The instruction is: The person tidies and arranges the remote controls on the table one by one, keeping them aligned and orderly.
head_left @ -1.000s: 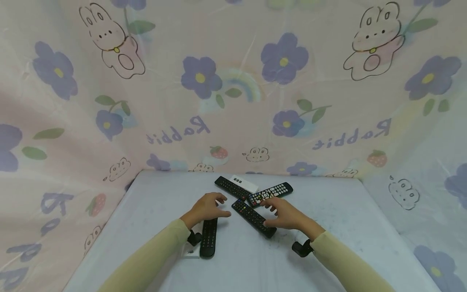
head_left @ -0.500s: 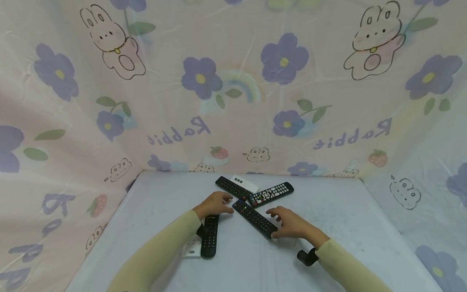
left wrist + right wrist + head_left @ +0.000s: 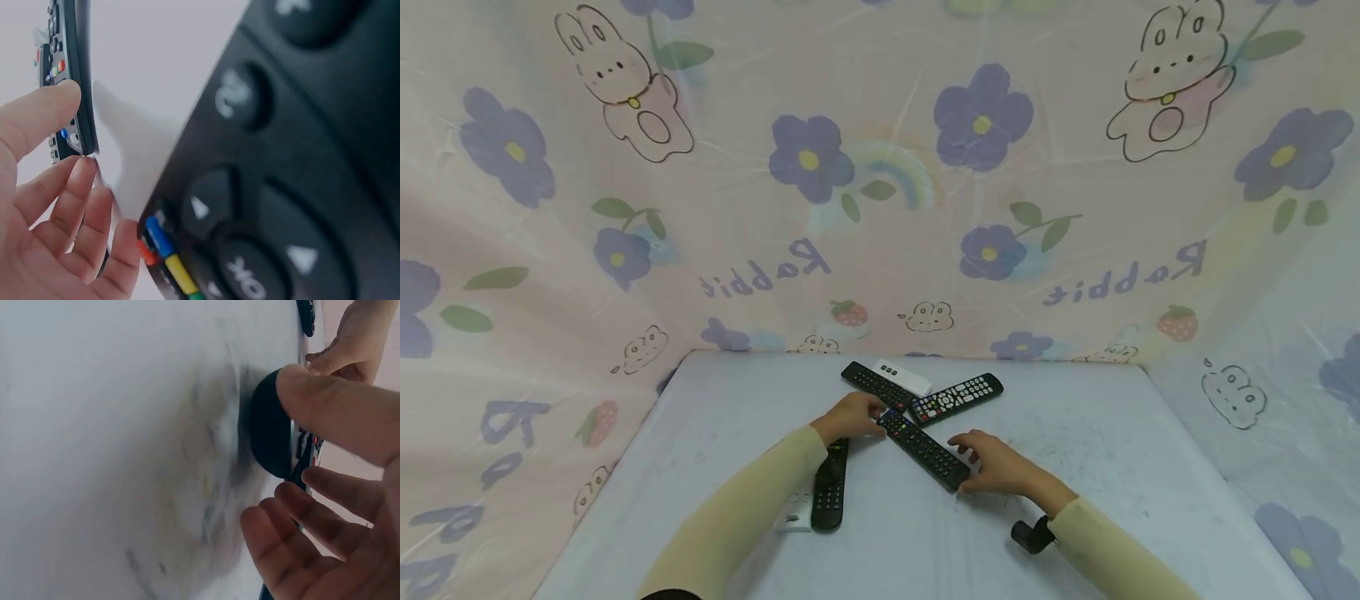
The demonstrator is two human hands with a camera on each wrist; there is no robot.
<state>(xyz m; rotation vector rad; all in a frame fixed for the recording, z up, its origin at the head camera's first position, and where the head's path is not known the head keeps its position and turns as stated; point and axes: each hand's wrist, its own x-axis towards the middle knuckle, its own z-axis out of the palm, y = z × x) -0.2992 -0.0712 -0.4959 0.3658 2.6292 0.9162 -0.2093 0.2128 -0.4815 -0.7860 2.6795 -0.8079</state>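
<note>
A black remote control (image 3: 925,451) lies aslant on the table between my hands. At its far left end, my left hand (image 3: 852,415) pinches the corner; in the left wrist view the thumb (image 3: 59,103) overlaps the remote's side and a fingertip meets the end. My right hand (image 3: 1000,465) is at the near right end. Its thumb (image 3: 306,387) touches the rounded tip in the right wrist view, while the other fingers curve loosely beside it. Under the left forearm lies another black remote (image 3: 829,500), large and close in the left wrist view.
A white remote (image 3: 794,512) lies beside the black one at left, partly hidden by the sleeve. Behind the hands lie a black remote (image 3: 874,383), a white remote (image 3: 906,379) and a black remote with white buttons (image 3: 958,397). A patterned curtain (image 3: 880,217) surrounds the white table (image 3: 1075,533).
My left hand has moved right onto the middle remote's far end. The right hand has drawn back toward the near end. The remotes lie nearly as before.
</note>
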